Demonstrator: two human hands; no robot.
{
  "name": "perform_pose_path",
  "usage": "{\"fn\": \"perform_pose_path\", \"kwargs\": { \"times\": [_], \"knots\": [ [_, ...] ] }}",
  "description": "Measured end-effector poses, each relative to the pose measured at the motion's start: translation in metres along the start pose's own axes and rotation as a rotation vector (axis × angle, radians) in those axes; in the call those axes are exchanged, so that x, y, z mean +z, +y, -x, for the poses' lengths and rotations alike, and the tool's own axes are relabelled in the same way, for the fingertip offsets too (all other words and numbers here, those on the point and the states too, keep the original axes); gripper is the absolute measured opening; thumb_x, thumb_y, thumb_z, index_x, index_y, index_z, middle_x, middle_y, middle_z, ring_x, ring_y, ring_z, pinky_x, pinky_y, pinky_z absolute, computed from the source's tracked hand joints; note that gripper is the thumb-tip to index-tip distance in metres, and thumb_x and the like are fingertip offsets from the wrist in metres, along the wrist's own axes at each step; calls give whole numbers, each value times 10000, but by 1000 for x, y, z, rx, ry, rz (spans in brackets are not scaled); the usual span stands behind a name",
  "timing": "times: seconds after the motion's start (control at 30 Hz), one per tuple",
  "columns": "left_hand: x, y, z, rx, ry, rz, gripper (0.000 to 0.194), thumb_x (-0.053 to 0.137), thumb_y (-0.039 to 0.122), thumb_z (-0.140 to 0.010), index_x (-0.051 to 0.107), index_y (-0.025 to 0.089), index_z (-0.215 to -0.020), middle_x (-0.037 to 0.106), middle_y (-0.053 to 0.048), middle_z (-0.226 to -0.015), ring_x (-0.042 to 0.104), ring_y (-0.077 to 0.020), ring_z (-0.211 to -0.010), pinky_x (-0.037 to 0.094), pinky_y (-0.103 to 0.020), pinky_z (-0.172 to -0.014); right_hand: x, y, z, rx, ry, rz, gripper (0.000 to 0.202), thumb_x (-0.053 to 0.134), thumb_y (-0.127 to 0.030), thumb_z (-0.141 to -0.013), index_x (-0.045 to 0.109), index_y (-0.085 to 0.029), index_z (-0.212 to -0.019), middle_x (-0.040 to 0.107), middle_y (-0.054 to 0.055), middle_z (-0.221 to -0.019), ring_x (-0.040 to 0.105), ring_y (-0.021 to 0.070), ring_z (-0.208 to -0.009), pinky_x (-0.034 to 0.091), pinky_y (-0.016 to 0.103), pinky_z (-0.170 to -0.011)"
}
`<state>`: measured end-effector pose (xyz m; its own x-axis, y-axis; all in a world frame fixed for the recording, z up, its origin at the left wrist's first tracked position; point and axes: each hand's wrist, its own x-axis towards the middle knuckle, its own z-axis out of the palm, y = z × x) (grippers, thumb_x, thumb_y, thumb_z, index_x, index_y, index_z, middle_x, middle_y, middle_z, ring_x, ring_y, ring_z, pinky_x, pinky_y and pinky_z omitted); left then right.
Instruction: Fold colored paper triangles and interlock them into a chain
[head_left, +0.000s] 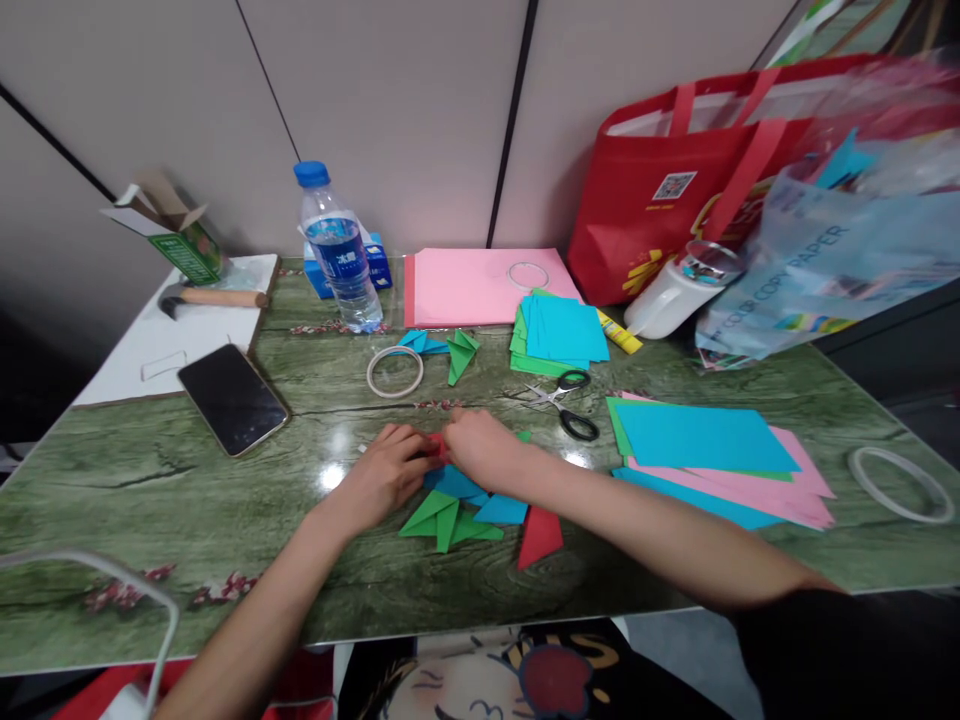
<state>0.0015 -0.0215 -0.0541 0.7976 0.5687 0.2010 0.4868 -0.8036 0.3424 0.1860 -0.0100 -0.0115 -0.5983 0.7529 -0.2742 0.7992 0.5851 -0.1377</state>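
Note:
At the middle of the table my left hand (pixel 388 472) and my right hand (pixel 484 448) meet over a small piece of red paper (pixel 437 446). Both hands have their fingers closed on it, and most of the paper is hidden by them. Just below lie folded paper pieces: a green one (pixel 437 517), a blue one (pixel 502 510) and a red one (pixel 540 537). Beyond my hands are a folded blue piece (pixel 424 343), a folded green piece (pixel 462 354) and a roll of tape (pixel 395 372). Scissors (pixel 562 398) lie spread, right of my right hand.
Coloured paper sheets (pixel 709 438) and another tape roll (pixel 900 485) lie right. Square papers (pixel 566 328), pink paper (pixel 480 285), a water bottle (pixel 341 255) and a red bag (pixel 622 210) stand or lie behind. Left are a phone (pixel 232 398) and a hammer (pixel 214 298).

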Motion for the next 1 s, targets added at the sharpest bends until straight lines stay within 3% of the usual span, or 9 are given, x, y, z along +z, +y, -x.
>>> {"fn": "perform_pose_path", "kwargs": {
  "times": [0.17,0.3,0.47,0.7,0.87,1.0],
  "knots": [
    [-1,1,-1,4,-13,-7,238,485,142,-880,654,208,-1033,626,-74,-1048,508,-214,-966,398,-377,-822,4,-3,5,-85,34,60,209,479,-40,-803,665,-70,-894,648,180,-902,658,255,-805,495,307,-675],
    [1,-1,0,8,0,-17,256,500,140,-874,635,220,-1077,619,-71,-1064,507,-215,-979,396,-375,-829,6,7,2,-114,33,35,180,491,-92,-843,666,-89,-885,659,159,-901,655,236,-829,486,293,-707],
    [5,-5,2,18,15,-8,253,514,143,-870,634,226,-1078,613,-72,-1086,505,-218,-1001,396,-382,-847,4,11,-3,-53,14,2,164,531,-163,-857,678,-92,-862,676,160,-918,662,255,-858,479,293,-701],
    [4,-4,0,7,8,-1,219,491,164,-883,667,214,-1004,626,-76,-1042,510,-211,-953,401,-379,-815,7,5,-1,-40,43,28,195,486,-114,-854,679,-92,-865,677,168,-902,664,243,-834,472,288,-691],
    [3,-3,0,-4,10,0,229,499,169,-880,662,226,-1031,622,-77,-1039,513,-213,-963,403,-386,-828,4,11,-2,13,12,-50,199,539,-247,-873,675,-102,-863,677,157,-923,655,241,-867,458,284,-702],
    [4,-3,0,-9,14,4,221,503,172,-876,665,225,-1017,618,-78,-1020,518,-212,-957,408,-380,-825,3,13,-3,29,9,-101,179,583,-261,-848,674,-109,-874,674,142,-939,646,234,-891,447,272,-706]
  ]
}}
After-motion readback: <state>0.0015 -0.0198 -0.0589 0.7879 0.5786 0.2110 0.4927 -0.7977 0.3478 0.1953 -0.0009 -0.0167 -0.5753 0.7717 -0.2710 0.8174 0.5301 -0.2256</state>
